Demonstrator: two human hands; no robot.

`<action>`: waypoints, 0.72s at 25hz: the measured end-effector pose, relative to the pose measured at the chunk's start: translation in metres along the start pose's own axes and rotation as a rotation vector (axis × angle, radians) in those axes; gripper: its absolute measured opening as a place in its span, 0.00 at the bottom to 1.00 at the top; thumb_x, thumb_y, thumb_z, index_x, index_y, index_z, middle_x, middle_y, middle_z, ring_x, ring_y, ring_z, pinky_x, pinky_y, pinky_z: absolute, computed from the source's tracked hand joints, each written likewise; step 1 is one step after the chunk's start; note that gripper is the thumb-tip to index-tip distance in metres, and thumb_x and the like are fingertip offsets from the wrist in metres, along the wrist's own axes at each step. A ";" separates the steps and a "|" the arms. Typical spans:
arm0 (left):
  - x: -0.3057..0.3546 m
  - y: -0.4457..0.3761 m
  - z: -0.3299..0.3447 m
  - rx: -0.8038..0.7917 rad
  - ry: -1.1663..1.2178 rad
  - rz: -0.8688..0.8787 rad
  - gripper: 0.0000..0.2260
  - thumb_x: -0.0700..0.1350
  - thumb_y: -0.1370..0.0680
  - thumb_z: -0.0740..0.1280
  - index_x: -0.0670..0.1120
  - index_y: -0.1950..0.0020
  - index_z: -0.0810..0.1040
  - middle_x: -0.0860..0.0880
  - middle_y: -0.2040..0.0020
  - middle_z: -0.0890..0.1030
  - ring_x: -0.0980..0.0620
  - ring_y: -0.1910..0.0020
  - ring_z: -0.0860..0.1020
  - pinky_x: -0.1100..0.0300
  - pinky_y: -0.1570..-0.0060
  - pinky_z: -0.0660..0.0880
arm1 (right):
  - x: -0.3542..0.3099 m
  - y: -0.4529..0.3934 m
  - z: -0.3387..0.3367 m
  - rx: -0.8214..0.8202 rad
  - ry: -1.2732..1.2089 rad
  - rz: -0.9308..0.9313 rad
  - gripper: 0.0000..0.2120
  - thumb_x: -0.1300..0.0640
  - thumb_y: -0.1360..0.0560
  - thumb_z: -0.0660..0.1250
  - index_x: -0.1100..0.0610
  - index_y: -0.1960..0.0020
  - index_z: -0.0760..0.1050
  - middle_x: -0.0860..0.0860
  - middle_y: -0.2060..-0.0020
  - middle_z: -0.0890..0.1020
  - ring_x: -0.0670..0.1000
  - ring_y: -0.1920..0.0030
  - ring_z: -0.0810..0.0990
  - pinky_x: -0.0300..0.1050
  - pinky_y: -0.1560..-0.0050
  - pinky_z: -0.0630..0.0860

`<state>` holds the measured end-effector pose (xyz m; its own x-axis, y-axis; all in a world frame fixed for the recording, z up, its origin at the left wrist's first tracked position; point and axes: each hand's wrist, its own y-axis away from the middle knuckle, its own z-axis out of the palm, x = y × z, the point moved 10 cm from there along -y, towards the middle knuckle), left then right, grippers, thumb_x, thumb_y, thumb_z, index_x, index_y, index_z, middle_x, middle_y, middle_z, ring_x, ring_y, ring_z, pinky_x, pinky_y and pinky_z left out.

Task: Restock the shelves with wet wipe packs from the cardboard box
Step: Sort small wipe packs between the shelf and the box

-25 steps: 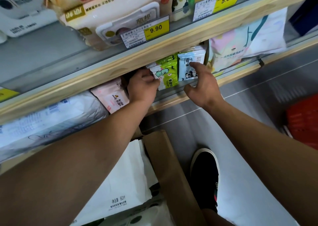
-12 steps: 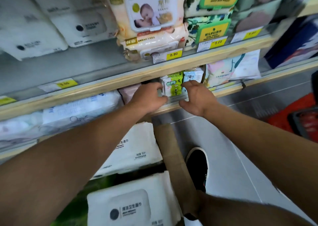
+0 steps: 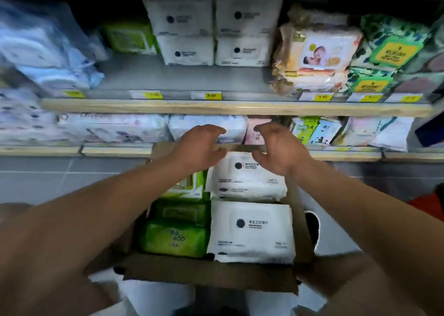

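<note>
Head view, looking forward and down. At centre frame the left hand [image 3: 200, 147] and right hand [image 3: 280, 148] hover side by side above the far end of the cardboard box [image 3: 211, 273], fingers spread and curled, both empty and touching nothing visible. The box fills the lower centre. It holds white wet wipe packs [image 3: 251, 231] in its right half — one near, at least one more behind it, just under the hands — and green packs [image 3: 174, 238] in its left half.

Handling, as a judgement: these are soft film pouches of damp tissue, so fairly heavy for their size, yielding under pressure and probably slick on the printed faces. The rigid flip lid on top is a poor hold. A grasp across the short sides, fingers under one edge and thumb on the opposite one, should keep a pack from sagging or slipping.

White packs of the same kind stand on the upper shelf [image 3: 216, 107] at upper centre, with bare shelf to their front and left.

The frame is motion-blurred: price tags and pack print are unreadable. The forearms hide the box's left wall and part of the green stack, and the lower shelf [image 3: 115, 151] is partly masked by the hands. How deep the packs are stacked in the box cannot be told.
</note>
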<state>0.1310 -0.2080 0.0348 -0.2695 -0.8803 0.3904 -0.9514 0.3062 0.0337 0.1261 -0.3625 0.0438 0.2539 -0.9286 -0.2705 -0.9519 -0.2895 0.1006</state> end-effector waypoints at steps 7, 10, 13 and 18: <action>-0.124 0.086 -0.032 0.038 -0.074 -0.143 0.24 0.51 0.29 0.67 0.45 0.34 0.75 0.44 0.38 0.79 0.42 0.41 0.77 0.53 0.43 0.74 | -0.131 -0.032 0.062 -0.153 0.095 -0.193 0.30 0.48 0.26 0.65 0.57 0.27 0.63 0.57 0.32 0.70 0.59 0.33 0.68 0.52 0.34 0.69; -0.165 0.102 -0.029 0.019 -0.091 -0.230 0.24 0.54 0.27 0.67 0.48 0.33 0.73 0.47 0.35 0.77 0.42 0.40 0.76 0.52 0.43 0.75 | -0.163 -0.050 0.091 -0.198 0.111 -0.235 0.29 0.49 0.27 0.66 0.57 0.29 0.66 0.56 0.34 0.71 0.60 0.34 0.69 0.52 0.36 0.70; -0.186 0.113 -0.017 -0.033 -0.089 -0.263 0.23 0.56 0.27 0.64 0.49 0.34 0.73 0.47 0.38 0.78 0.41 0.41 0.76 0.49 0.47 0.76 | -0.180 -0.062 0.125 -0.266 0.108 -0.226 0.27 0.49 0.27 0.66 0.57 0.30 0.66 0.56 0.35 0.71 0.60 0.35 0.69 0.52 0.37 0.70; -0.229 0.116 0.010 -0.088 -0.031 -0.298 0.26 0.51 0.29 0.66 0.50 0.32 0.70 0.46 0.37 0.77 0.39 0.41 0.75 0.47 0.46 0.76 | -0.196 -0.091 0.180 -0.321 0.150 -0.193 0.27 0.48 0.25 0.66 0.54 0.29 0.64 0.55 0.34 0.70 0.59 0.35 0.68 0.53 0.39 0.71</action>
<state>0.0810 0.0254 -0.0598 0.0133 -0.9463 0.3229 -0.9730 0.0622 0.2222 0.1316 -0.1120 -0.0847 0.4677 -0.8666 -0.1737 -0.7881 -0.4979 0.3620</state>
